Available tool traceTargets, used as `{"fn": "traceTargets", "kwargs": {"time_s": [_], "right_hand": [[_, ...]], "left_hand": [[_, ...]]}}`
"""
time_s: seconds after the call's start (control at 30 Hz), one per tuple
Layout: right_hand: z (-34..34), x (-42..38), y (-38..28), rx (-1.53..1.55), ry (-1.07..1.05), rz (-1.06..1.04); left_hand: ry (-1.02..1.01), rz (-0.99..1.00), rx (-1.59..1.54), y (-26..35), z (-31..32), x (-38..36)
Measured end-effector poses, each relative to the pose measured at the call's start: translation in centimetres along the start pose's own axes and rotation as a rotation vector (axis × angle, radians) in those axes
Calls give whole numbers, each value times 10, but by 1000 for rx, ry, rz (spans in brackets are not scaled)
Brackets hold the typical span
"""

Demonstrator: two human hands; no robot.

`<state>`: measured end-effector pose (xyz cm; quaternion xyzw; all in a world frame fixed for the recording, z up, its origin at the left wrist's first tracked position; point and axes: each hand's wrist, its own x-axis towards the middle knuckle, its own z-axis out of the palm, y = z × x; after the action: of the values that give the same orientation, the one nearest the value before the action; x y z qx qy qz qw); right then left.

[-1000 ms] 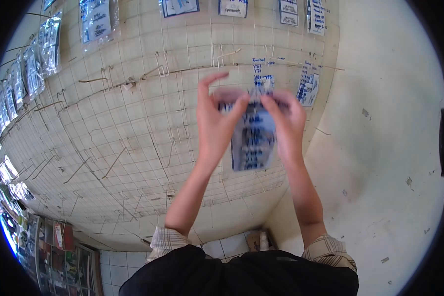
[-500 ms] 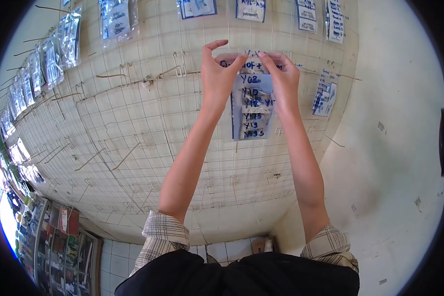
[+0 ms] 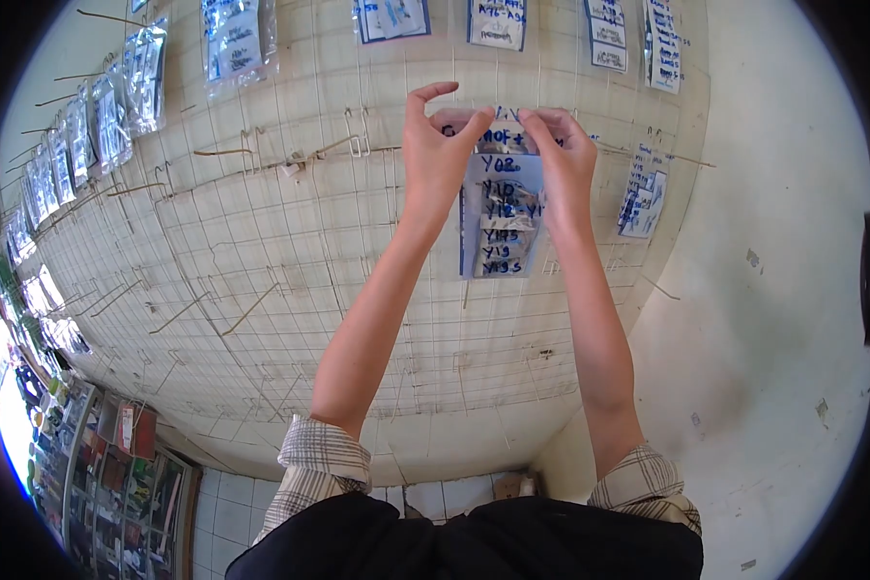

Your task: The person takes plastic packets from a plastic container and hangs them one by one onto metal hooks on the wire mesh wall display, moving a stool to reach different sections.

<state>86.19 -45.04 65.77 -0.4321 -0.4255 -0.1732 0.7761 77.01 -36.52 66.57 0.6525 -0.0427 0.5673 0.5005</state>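
Note:
A clear plastic bag (image 3: pixel 501 217) with blue handwritten codes such as Y02, Y10 and Y19 hangs upright before the wire grid. Silvery packets or labels show inside it. My left hand (image 3: pixel 440 135) pinches the bag's upper left edge between thumb and bent fingers, its index finger curled out above. At the upper right edge, my right hand (image 3: pixel 561 145) grips the same bag, thumb on the front. Both thumbs lie close together near the top writing. Whether a hook passes through the bag's top is hidden by my fingers.
The wire grid (image 3: pixel 358 319) covers the wall, with several bare hooks (image 3: pixel 251 309) sticking out. Other labelled bags (image 3: pixel 232 43) hang along the top and left. A smaller bag (image 3: pixel 643 198) hangs at right beside the plain wall (image 3: pixel 764 290). A glass cabinet (image 3: pixel 116 483) stands lower left.
The view has shifted slightly, so the wall, bags and hands appear a little lower and to the right. Both hands keep the same pinch on the bag.

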Motion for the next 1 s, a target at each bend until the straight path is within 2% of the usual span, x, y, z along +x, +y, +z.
{"fn": "traceTargets", "kwargs": {"time_s": [0.47, 0.53, 0.67, 0.73, 0.93, 1.0], "right_hand": [[-2, 1, 7, 25, -11, 18], [-1, 4, 7, 18, -20, 4], [5, 8, 12, -3, -17, -6], [7, 10, 13, -10, -12, -24], [7, 16, 52, -151, -82, 40], [10, 19, 64, -111, -91, 31]], "left_hand": [[-6, 39, 0, -10, 3, 4], [21, 116, 7, -12, 4, 7], [41, 79, 2, -19, 5, 13], [47, 103, -70, -22, 7, 16], [87, 87, 12, -51, -1, 18], [107, 98, 49, -56, -2, 21]]}}
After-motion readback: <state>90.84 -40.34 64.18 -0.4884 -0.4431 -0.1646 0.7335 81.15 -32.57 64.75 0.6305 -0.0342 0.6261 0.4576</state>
